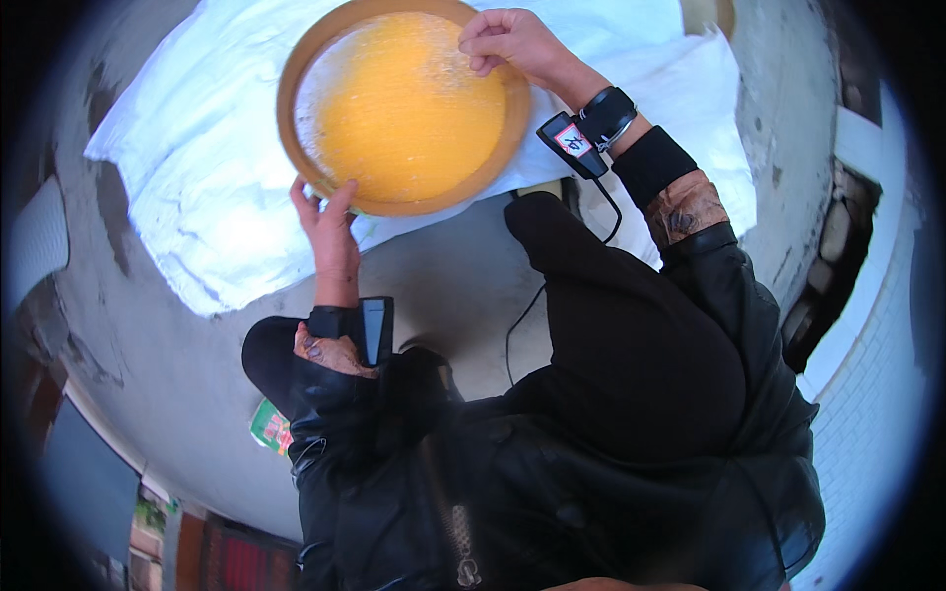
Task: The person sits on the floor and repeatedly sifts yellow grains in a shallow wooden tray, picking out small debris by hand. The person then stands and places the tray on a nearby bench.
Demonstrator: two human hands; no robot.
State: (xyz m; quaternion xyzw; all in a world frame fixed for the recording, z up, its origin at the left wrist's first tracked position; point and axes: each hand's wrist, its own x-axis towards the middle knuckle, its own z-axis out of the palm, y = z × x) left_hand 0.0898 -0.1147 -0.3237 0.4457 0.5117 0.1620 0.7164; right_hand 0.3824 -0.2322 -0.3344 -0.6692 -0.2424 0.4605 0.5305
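A round pan-like vessel with a tan rim (293, 89), perhaps a sieve, holds a blurred spread of yellow grain or meal (406, 111). Paler bits show along its left side and near the upper right. My left hand (329, 225) grips the lower left of the rim, thumb on the near edge and fingers around the outside. Over the upper right part of the vessel is my right hand (510, 46), its thumb and fingertips drawn together. I can make out nothing between those fingertips.
White woven plastic sheeting (214, 199) lies under the vessel on a concrete floor (185, 391). A black cable (615, 214) runs from the device on my right wrist (573, 144) past my leg. A green-and-red packet (270, 427) lies by my left elbow. Stones (834, 233) line the right.
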